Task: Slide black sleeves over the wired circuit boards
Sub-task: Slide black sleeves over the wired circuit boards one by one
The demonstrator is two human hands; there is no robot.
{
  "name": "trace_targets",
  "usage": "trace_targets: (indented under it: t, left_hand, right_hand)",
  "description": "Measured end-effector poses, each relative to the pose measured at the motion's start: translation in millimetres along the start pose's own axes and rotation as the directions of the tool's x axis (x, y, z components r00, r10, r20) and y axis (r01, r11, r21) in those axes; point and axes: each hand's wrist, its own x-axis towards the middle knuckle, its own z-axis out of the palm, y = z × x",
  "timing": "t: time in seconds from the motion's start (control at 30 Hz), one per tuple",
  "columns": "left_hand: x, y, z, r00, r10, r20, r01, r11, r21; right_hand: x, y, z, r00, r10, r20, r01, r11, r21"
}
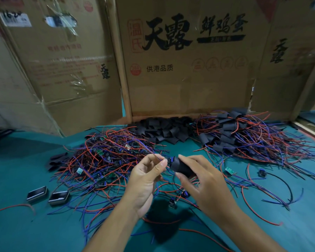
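Head view: the right hand [205, 180] holds a black sleeve [180, 167] in a closed grip above the tabletop [25, 224]. The left hand [145, 179] pinches a wired circuit board [168, 159] at the sleeve's open end. Loose sleeves [162, 129] lie behind.

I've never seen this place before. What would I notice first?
Probably the two hands in the middle: the right hand holds a black sleeve against a board pinched by the left hand. Behind them lie tangled red and blue wires and a heap of black sleeves.
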Motion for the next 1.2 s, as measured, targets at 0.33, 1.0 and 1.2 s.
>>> trace_targets:
  t: [0.33,1.0,1.2]
  left_hand:
    - [3.2,-1.8,-2.9,0.998,-0.034,-0.045,0.033,0.999,-0.021]
    - [3.8,-9.4,-8.1,0.988,-0.146,0.05,0.147,0.989,-0.013]
    - [2.4,-9.4,-6.2,0.996,-0.088,0.0,0.088,0.996,0.033]
  right_hand:
    - [4.3,6.0,-6.3,1.0,0.005,0.005,-0.006,1.0,0.022]
    - [3.9,12.7,-3.5,0.99,-0.075,0.121,0.069,0.996,0.053]
    - [3.3,13.1,-3.9,0.994,-0.045,0.103,0.038,0.997,0.066]
